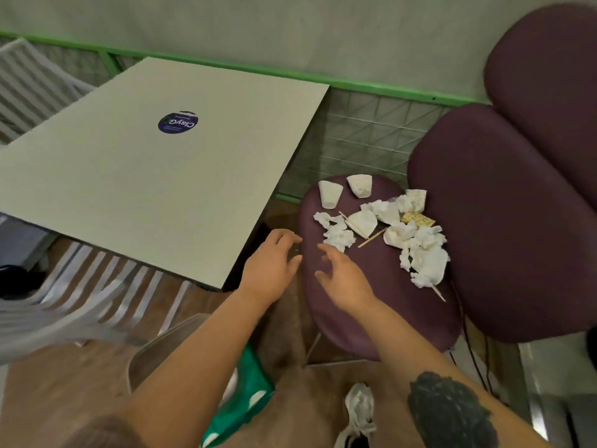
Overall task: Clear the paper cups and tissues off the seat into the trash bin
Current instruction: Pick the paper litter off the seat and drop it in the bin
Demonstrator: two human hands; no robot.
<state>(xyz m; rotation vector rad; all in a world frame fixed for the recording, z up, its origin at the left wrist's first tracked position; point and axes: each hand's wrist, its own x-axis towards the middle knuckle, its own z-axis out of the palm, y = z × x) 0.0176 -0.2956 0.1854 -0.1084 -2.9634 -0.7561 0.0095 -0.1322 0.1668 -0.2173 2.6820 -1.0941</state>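
A person reaches with both bare hands toward a purple seat (pixel 381 286) strewn with litter. The left hand (pixel 274 257) hovers at the seat's near-left edge, fingers spread and loosely bent, holding nothing; the right hand (pixel 342 270) is over the seat with fingers splayed wide, also empty, its fingertips just short of the nearest crumpled tissue (pixel 339 237). Two paper cups (pixel 330 194) lie tipped at the far edge of the seat, a third cup (pixel 362 223) lies on its side among the tissues, and another (pixel 416 198) sits against the backrest (pixel 504 227). More tissues (pixel 426 257) trail across the right half of the seat, with a wooden stick (pixel 371 238) and a yellow wrapper (pixel 418 218) mixed in. A grey table (pixel 145 176) bearing a round blue sticker (pixel 178 122) stands to the left. A dark tattoo (pixel 452 412) marks the right forearm. A white shoe (pixel 358 412) shows on the floor below.
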